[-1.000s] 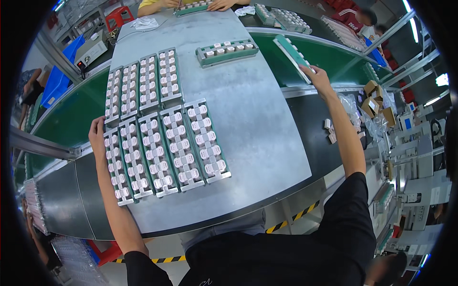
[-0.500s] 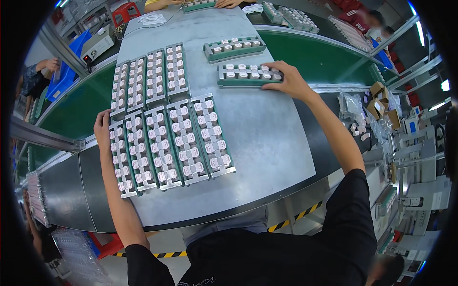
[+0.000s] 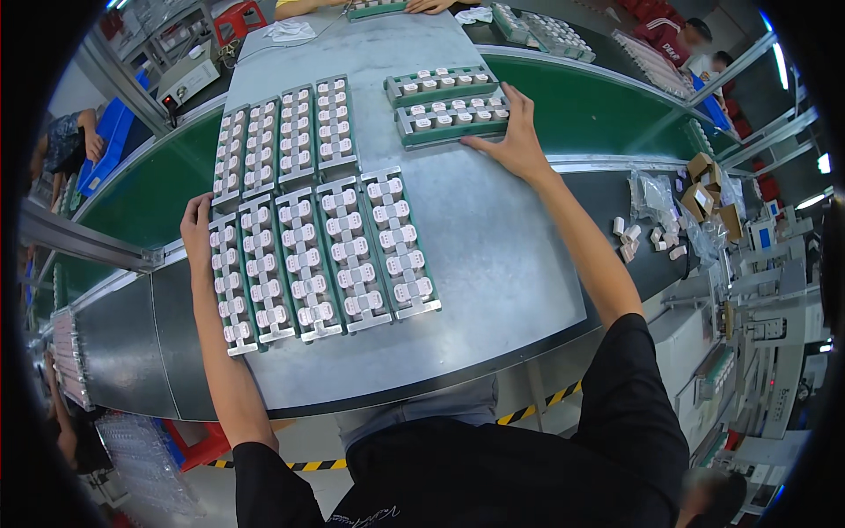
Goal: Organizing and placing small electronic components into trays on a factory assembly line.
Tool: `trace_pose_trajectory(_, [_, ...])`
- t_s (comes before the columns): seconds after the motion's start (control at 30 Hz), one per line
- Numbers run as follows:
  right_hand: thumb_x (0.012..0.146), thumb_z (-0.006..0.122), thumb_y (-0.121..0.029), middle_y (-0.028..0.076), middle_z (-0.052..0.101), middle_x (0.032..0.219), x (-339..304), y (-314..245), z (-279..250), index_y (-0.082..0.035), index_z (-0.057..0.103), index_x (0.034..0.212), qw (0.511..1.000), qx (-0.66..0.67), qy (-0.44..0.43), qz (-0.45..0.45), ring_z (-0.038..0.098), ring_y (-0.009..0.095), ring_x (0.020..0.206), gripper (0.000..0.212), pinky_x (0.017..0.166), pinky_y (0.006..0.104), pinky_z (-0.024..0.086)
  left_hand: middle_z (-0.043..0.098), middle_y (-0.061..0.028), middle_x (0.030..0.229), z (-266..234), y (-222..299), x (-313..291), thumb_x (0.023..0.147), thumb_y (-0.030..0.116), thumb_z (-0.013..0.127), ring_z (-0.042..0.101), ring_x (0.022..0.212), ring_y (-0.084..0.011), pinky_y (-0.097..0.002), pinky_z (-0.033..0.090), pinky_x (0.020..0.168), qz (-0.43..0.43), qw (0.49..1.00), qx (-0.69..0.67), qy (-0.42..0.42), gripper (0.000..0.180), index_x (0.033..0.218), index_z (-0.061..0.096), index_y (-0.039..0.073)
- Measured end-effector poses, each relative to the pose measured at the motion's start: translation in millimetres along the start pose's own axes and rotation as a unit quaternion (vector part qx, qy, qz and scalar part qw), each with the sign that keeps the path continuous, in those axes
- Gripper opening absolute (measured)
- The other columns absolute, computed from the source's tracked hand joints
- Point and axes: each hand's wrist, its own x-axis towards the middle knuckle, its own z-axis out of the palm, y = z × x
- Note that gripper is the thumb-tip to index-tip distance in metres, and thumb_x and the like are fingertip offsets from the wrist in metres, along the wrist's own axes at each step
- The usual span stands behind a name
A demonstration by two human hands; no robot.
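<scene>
Green-sided with grey metal ends and filled with white-topped blocks, the long narrow tray [image 3: 440,135] is held at its right end on the table's far right part by the right hand [image 3: 519,141], spread wide with the thumb at the near side and the fingers at the far corner. From that hand the tray extends leftward, its long axis running roughly crosswise; a matching tray [image 3: 451,82] is found parallel, just behind it. The left hand [image 3: 198,231] is placed well apart, against the outer side of the leftmost tray in a near row of five trays [image 3: 308,260] (whether it is gripped cannot be told). Lengthwise away from the body, that row and a rear row of four trays [image 3: 280,132] are laid side by side. The smooth grey metal table [image 3: 502,264] is bordered on the right by a green belt [image 3: 607,114] and, nearer, by loose pale blocks [image 3: 628,238] and opened brown cardboard boxes [image 3: 701,198].
</scene>
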Motion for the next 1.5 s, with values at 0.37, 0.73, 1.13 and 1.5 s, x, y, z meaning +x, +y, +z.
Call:
trace_pose_trajectory(0.37, [0.056,0.085,-0.059,0.028,0.041,0.126,-26,-41,28,0.013,0.023,0.139,0.952,-0.134,0.145,0.234,0.041,0.041,0.118,0.126,0.100,0.0467,0.034,0.066,-0.0038,0.092,0,-13,5,0.097,0.020,0.055,0.054,0.085,-0.0100,-0.0240,0.042,0.079,0.019,1.000,-0.021,-0.002,0.025,0.104,0.068,0.000])
trace_pose_trajectory(0.73, [0.057,0.088,-0.049,0.021,0.045,0.116,-31,-39,23,0.005,0.041,0.119,0.945,-0.125,0.211,0.218,0.044,0.037,0.109,0.095,0.094,0.0451,0.035,0.068,-0.0068,0.099,-4,-40,25,0.097,0.020,0.054,0.060,0.090,-0.0127,-0.0260,0.045,0.084,0.036,0.999,0.013,-0.003,0.026,0.106,0.069,0.001])
trace_pose_trajectory(1.13, [0.067,0.084,-0.020,0.019,0.050,0.116,-32,-20,28,0.000,0.041,0.124,0.942,-0.068,0.226,0.239,0.048,0.034,0.109,0.074,0.093,0.0446,0.036,0.068,-0.0052,0.097,-6,-45,24,0.097,0.022,0.055,0.058,0.086,-0.0116,-0.0259,0.046,0.081,0.022,1.000,0.006,-0.008,0.027,0.107,0.069,0.001])
trace_pose_trajectory(1.5, [0.071,0.077,-0.022,0.012,0.053,0.096,-29,-28,31,-0.005,0.049,0.094,0.948,-0.085,0.226,0.209,0.051,0.031,0.095,0.040,0.081,0.0445,0.039,0.068,-0.0103,0.107,-23,-74,42,0.097,0.025,0.052,0.061,0.098,-0.0179,-0.0284,0.044,0.090,0.045,0.997,0.066,-0.019,0.032,0.112,0.067,0.000])
